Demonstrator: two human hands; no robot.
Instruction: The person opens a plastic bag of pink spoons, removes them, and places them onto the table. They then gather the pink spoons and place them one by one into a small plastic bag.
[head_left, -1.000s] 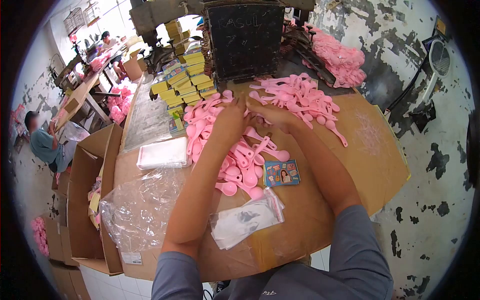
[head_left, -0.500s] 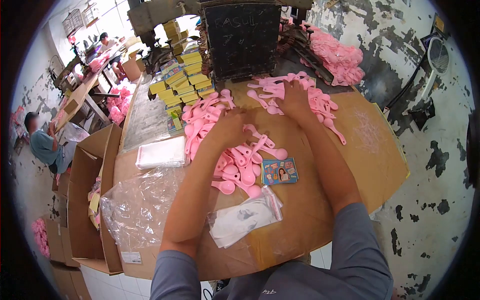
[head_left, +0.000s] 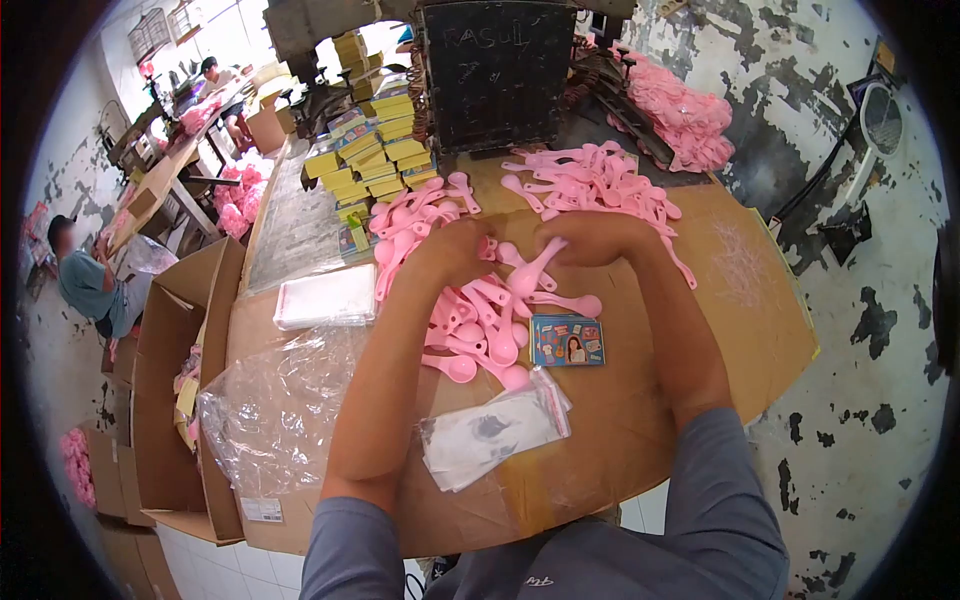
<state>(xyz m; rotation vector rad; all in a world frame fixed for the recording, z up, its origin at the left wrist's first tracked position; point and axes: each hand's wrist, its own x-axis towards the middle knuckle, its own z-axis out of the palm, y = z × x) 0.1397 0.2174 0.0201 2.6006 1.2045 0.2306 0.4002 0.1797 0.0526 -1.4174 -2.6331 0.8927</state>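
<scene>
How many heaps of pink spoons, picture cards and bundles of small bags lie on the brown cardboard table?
Pink spoon heaps: 2 (near heap, far heap)
Picture card: 1
Bundle of small bags: 1
Total: 4

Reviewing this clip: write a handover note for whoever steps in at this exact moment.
Left hand: knuckles up on the near spoon pile; grip hidden.
Right hand: beside it, over a spoon that sticks out below; grip hidden.
Far pile lies loose by the black machine. Card and clear bags lie nearer the person on the table.
Done: no spoon shows inside a bag.
Left: both piles loose.
</scene>
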